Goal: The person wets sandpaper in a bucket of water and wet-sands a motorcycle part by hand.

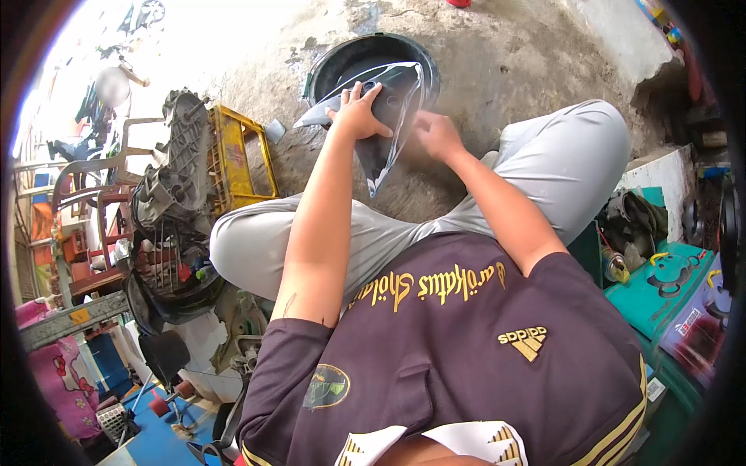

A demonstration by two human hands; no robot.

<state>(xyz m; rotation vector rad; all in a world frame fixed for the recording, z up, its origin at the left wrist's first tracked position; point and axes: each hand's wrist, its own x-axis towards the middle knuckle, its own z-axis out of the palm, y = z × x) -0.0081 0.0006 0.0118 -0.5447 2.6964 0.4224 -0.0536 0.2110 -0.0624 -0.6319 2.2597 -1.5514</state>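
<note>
A dark, glossy, roughly triangular panel (pixel 394 99) with pale edges lies tilted over a black basin (pixel 330 66), its narrow tip pointing down toward my lap. Spread across the panel's face is my left hand (pixel 359 115), fingers apart and thumb near the right-hand edge. My right hand (pixel 437 135) is just beyond that edge with its fingers curled in. It is slightly smeared by motion, and whatever it pinches is hidden. A round hole or fitting (pixel 369 86) shows beside my left fingertips.
My bent legs (pixel 556 167) frame the rough concrete floor (pixel 497 62). At left stand a yellow crate (pixel 233 155) and a greasy metal engine casing (pixel 185 144). A green toolbox (pixel 660 279) and a can (pixel 616 268) sit at right.
</note>
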